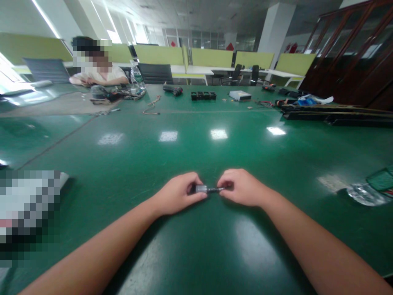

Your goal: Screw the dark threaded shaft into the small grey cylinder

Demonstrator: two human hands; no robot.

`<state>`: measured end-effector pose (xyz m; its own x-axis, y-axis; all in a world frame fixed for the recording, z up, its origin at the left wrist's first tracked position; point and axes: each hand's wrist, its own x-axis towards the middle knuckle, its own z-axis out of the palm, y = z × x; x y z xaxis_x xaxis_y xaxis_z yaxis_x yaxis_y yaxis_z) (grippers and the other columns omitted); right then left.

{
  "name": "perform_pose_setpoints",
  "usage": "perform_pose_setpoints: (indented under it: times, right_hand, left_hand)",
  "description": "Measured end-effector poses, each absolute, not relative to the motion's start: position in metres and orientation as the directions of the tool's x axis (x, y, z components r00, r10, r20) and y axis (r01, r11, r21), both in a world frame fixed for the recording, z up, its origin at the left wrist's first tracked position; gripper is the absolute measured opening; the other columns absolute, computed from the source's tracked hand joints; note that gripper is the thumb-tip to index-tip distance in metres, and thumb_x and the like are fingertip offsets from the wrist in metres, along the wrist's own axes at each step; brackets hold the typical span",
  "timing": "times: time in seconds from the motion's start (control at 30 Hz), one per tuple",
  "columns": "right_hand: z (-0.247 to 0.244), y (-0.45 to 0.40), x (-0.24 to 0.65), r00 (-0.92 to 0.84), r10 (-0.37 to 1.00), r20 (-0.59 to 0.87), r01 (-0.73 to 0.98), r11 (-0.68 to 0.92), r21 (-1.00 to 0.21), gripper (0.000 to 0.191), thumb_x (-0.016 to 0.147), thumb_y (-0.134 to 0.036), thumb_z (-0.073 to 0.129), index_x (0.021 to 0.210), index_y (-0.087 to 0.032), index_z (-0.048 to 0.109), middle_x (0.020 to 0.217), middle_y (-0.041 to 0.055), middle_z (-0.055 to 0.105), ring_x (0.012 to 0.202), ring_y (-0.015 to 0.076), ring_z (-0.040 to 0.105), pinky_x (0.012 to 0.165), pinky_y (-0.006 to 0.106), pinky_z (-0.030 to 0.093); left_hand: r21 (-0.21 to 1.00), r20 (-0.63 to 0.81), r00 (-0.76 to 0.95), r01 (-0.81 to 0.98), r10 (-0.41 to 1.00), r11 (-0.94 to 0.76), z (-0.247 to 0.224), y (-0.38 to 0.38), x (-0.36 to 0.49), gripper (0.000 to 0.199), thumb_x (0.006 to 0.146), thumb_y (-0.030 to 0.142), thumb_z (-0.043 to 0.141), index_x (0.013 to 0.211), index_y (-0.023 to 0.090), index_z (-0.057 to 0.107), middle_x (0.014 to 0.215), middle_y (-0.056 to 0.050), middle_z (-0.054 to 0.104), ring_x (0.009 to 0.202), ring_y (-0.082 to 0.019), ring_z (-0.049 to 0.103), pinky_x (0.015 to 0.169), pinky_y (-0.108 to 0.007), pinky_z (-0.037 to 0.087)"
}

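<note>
Both hands meet over the green table (184, 155) around one small rod-like object (211, 190), silvery at its left part and dark toward the right. My left hand (186, 190) is closed on the silvery end, thumb below and fingers curled above. The dark end is pinched between the thumb and fingers of my right hand (238, 186), which hide its tip. The object lies level, just above or on the tabletop; which one, I cannot tell.
A blurred-out pale item (27, 200) lies at left, a clear plastic item (367, 194) at right. Farther back are a black block (203, 96), a grey box (240, 96), a cable (150, 107) and long dark strips (337, 114). A person (98, 65) sits across the table.
</note>
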<state>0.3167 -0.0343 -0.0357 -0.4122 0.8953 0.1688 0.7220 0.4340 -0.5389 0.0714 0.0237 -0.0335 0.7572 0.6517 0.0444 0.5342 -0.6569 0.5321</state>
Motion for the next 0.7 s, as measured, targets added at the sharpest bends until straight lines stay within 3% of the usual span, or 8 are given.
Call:
perform_pose_setpoints:
  times: [0.7]
  right_hand:
    - [-0.0342, -0.0353, 0.3203, -0.391, 0.906, 0.159, 0.727, 0.410, -0.550, 0.010, 0.077, -0.016, 0.070, 0.085, -0.019, 0.074, 0.079, 0.0012, 0.067, 0.072, 0.0128, 0.057, 0.066, 0.024, 0.041]
  left_hand:
    - [0.548, 0.050, 0.752, 0.529, 0.657, -0.648, -0.0331, 0.0236, 0.0709, 0.032, 0.086, 0.051, 0.064, 0.093, 0.020, 0.065, 0.076, 0.000, 0.059, 0.066, -0.015, 0.053, 0.059, -0.025, 0.036]
